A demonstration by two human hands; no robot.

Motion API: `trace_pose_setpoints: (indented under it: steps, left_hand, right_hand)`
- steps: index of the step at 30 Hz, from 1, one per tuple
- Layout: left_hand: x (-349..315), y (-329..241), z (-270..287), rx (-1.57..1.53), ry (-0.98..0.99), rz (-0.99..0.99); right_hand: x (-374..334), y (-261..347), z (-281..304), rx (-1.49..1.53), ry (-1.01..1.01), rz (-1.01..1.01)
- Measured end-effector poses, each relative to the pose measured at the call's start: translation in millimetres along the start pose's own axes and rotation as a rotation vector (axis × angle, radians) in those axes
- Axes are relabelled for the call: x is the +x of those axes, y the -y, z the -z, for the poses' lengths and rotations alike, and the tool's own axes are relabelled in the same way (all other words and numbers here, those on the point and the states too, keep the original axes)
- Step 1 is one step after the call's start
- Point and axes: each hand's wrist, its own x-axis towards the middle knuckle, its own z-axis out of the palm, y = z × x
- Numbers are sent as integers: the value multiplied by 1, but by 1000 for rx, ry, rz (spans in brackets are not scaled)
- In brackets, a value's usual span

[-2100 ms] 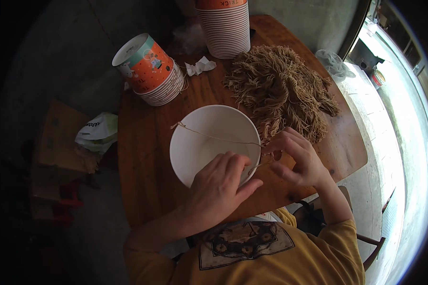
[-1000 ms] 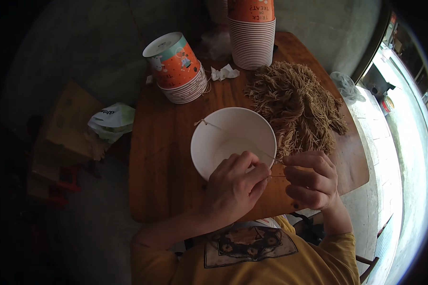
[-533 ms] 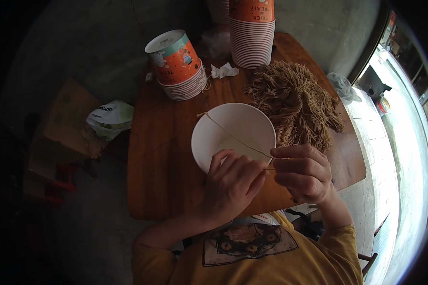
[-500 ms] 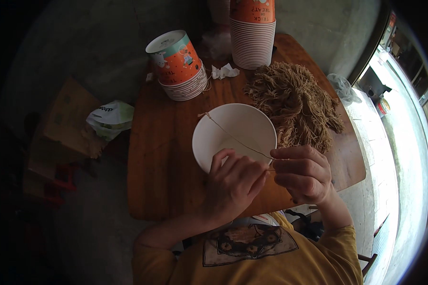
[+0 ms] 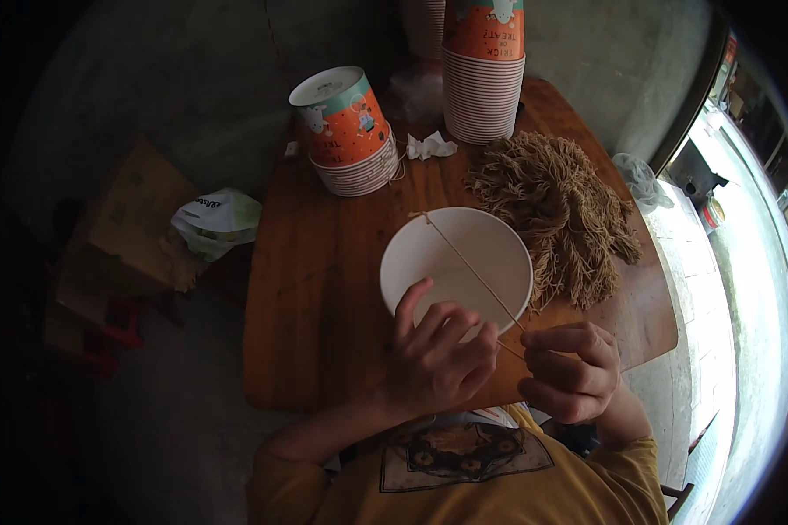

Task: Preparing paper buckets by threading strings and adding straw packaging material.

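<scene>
A white paper bucket (image 5: pixel 451 254) stands on the table with its open mouth up. A thin tan cord (image 5: pixel 474 273) is fixed at the bucket's far rim, where a short end shows, and crosses the mouth toward the near right side. My right hand (image 5: pixel 576 372) pinches the cord just off the near right rim. My left hand (image 5: pixel 446 354) is by the bucket's near edge, its index finger raised and the other fingers curled. A short stretch of cord runs between the two hands, and its end at the left fingers is partly hidden.
A bundle of tan cords (image 5: pixel 556 210) lies right of the bucket. Upturned orange-printed buckets stand in a short stack (image 5: pixel 346 131) and a taller stack (image 5: pixel 484 87) behind. Crumpled white paper (image 5: pixel 431 146) lies between them. A plastic bag (image 5: pixel 214 223) sits off the table's left.
My left fingers have loosened and spread somewhat, and the hands are farther apart, showing more cord between them. The view has shifted, so table and buckets appear slightly lower and farther right.
</scene>
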Motion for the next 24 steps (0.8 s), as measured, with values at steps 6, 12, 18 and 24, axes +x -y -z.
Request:
trace_pose_setpoints:
  steps: [6,12,18,24]
  left_hand:
    - [-7,-1,-3,-53,14,-68]
    - [-8,0,-1,-92,33,-54]
    - [-5,5,0,-101,55,17]
    - [1,30,8,-114,67,2]
  right_hand:
    - [0,-5,-3,33,23,-6]
    - [4,-8,-10,72,9,10]
    - [6,-15,-13,104,-26,23]
    - [4,-22,-13,241,-225,-333]
